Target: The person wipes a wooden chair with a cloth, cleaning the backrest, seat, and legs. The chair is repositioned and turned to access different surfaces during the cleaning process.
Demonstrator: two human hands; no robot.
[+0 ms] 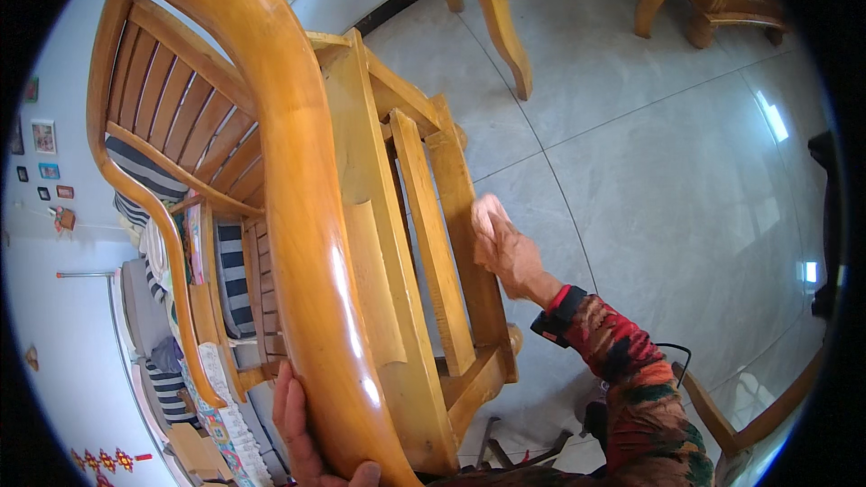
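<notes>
A varnished wooden armchair (298, 149) with a slatted back (183, 101) and a broad curved armrest fills the left and middle of the view. Around the near end of the armrest, at the bottom, my left hand (304, 433) is closed, its thumb on one side and fingers on the other. My right hand (504, 243) is against the outer lower wooden rail (467, 216) of the chair's side; it is slightly blurred, and whether it holds a cloth or anything else cannot be told. Between the armrest and that rail run a flat side board and a narrower slat (433, 243).
A wooden table (497, 20) with curved legs stands on the grey tiled floor at the top. Another piece of wooden furniture (734, 7) is at top right, and wooden legs (737, 433) show at lower right. Striped cushions (233, 277) and a cardboard box (196, 450) lie left.
</notes>
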